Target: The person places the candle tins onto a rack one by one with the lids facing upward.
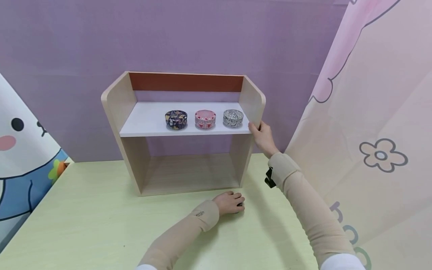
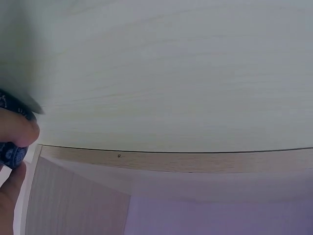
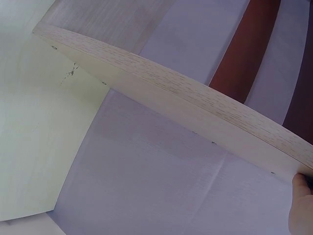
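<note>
In the head view my left hand [image 1: 229, 203] is low over the tabletop, just in front of the small wooden shelf [image 1: 189, 190]. Its fingers and thumb hold a dark blue patterned round tin [image 2: 14, 152], mostly covered in the head view. My right hand [image 1: 263, 139] grips the shelf's right side panel [image 1: 252, 98] at the height of the white board [image 1: 148, 119]. On that board stand three round tins in a row: a dark floral tin [image 1: 176, 120], a pink tin [image 1: 205, 119] and a black-and-white patterned tin [image 1: 233, 118].
The shelf stands on a pale table [image 1: 84, 217], with a reddish-brown bar [image 1: 185, 82] across its upper back. Behind hangs a purple cloth [image 1: 189, 33]. A flower-printed pink curtain [image 1: 381, 112] closes the right side; a cartoon-printed cloth [image 1: 27, 150] hangs at the left.
</note>
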{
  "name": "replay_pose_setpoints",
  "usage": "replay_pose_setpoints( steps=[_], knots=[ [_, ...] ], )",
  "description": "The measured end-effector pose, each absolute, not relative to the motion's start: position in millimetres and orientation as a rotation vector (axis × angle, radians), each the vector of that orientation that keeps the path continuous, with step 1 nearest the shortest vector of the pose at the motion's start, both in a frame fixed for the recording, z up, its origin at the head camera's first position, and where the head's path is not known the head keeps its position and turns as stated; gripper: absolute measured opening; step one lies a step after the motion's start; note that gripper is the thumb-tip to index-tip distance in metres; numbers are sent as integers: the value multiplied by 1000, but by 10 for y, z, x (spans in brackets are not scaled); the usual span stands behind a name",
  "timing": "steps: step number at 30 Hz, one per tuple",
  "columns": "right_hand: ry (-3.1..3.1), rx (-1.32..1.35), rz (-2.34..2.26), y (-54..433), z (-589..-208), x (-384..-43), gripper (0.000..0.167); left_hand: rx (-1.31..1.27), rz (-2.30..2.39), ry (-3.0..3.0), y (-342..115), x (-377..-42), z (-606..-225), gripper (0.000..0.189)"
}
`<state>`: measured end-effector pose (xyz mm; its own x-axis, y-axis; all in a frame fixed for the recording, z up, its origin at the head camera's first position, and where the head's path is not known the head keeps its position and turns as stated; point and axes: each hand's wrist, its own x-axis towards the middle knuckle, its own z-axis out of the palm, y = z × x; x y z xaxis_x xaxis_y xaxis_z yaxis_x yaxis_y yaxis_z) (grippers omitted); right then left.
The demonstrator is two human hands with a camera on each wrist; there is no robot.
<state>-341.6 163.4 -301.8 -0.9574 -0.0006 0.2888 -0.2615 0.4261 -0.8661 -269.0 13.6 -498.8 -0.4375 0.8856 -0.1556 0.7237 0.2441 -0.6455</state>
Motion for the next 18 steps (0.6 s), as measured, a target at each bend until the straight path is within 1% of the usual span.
replay_pose_setpoints(
  steps=[3, 9, 13, 18],
  knots=[
    [-2436, 222, 1548, 1628, -3010, -3409, 46, -1502, 982, -2274, 117, -2685, -4982, 43],
    [-2443, 217, 1563, 1626, -2995, -3399, 47, -1498, 970, -2282, 52, -2717, -5003, 50],
    [-2444, 221, 1581, 1636, -2995, -3412, 47, -1494, 895, -2286, 9, -2726, -5010, 47],
    [-2450, 215, 1561, 1629, -2999, -3404, 47, -1485, 802, -2304, -67, -2671, -4932, 44]
  ],
)
